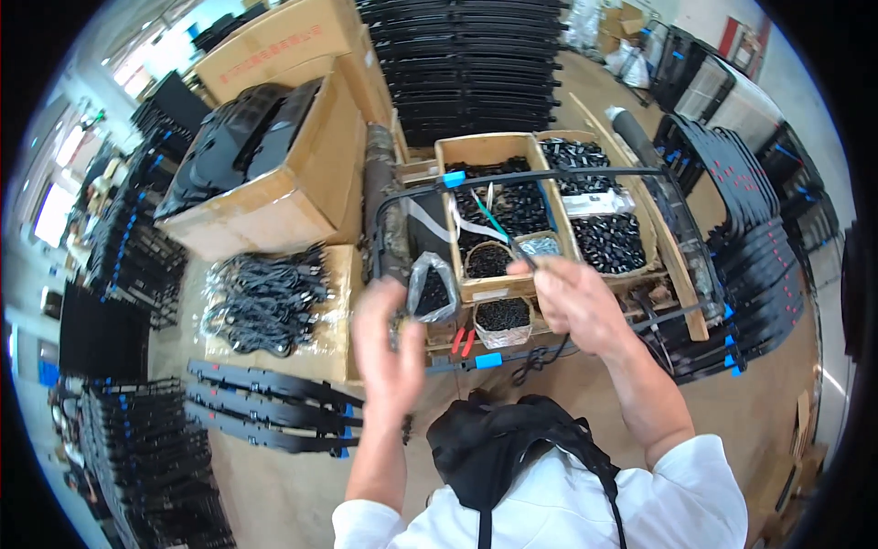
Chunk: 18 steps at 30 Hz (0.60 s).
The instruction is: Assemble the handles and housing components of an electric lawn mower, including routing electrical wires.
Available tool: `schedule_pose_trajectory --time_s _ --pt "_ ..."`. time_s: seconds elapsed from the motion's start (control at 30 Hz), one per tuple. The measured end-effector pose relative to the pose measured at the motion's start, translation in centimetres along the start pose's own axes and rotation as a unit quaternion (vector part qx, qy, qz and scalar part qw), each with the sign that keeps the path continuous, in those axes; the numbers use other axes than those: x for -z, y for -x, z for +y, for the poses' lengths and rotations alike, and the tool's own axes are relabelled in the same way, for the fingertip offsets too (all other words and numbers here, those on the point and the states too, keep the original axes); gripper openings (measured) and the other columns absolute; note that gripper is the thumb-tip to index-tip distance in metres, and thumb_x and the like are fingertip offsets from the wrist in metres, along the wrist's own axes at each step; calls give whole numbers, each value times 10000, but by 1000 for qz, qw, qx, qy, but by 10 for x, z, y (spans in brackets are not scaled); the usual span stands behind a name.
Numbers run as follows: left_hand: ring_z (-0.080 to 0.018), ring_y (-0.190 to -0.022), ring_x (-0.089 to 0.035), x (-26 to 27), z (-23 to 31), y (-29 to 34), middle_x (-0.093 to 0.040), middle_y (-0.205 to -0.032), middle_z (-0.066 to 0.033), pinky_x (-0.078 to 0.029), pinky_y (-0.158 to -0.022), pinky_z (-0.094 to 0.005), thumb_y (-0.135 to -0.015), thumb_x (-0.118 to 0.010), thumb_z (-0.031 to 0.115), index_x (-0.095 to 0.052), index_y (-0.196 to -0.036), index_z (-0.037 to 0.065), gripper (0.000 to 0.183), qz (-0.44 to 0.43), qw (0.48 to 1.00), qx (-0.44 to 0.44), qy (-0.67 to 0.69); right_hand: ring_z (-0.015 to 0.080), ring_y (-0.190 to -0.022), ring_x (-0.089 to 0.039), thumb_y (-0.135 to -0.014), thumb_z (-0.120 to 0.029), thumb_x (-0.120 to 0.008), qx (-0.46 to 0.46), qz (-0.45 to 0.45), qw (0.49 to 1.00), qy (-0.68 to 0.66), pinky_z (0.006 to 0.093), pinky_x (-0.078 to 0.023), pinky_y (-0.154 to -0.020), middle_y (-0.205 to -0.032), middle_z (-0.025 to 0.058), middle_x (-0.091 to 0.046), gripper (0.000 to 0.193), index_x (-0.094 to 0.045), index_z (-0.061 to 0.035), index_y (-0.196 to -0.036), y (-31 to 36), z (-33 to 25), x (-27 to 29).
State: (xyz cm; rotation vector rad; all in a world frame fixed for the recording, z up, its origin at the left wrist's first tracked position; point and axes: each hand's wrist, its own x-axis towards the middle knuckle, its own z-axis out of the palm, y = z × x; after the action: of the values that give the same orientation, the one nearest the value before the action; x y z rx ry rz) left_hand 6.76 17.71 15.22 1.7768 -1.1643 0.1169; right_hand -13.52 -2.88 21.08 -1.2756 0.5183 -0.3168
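Head view: pinching a slim dark rod [522, 255] in the right hand [578, 306], above a tan box [498, 290] of small black parts [512, 206]; hovering with blurred left hand [389, 352] near a clear plastic bag [443, 314], unclear whether gripping anything.

The floor [274, 494], seen from where I stood, was a dull tan surface visible on either side of the left hand [389, 352] and the right hand [581, 306]. Bright windows [55, 206] were located far to the left of the left hand; white light showed through them. A pale wall [811, 87] bounded the room far to the right of the right hand. A tall stack of black panels [462, 64] stood ahead of both hands. Cardboard cartons [626, 23] were positioned farther off, beyond the right hand.
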Motion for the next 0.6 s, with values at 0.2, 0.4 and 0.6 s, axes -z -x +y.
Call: schedule_pose_trajectory --time_s 0.2,0.4,0.6 --pt "-335 -1450 -509 10 34 -34 -584 -1512 -182 -327 -1249 -471 -1082 -556 166 -500 -1526 -20 484 -103 971 34 213 22 -586 -353 -1116 -328 -574 -5 -107 993 52 218 -302 -531 -696 -106 -429 397 -672 -39 -1369 60 21 6" --pt "-171 -1049 -692 -77 61 51 -725 -1176 -103 -532 -1017 -370 -1123 -550 361 -604 -1396 -3 458 -155 710 278 628 31 -607 -384 -1101 -367 -609 2 -125 985 117 222 -324 -552 -697 -90 -450 422 -699 -27 -1334 95 44 37" --pt "-123 -857 -678 -90 93 95 -698 -868 -20 -551 -801 -279 -1105 -602 310 -717 -1229 5 348 -48 686 369 625 41 -620 -403 -1087 -359 -621 -68 -222 965 121 245 -347 -565 -693 -88 -461 384 -749 -53 -1281 110 78 62"
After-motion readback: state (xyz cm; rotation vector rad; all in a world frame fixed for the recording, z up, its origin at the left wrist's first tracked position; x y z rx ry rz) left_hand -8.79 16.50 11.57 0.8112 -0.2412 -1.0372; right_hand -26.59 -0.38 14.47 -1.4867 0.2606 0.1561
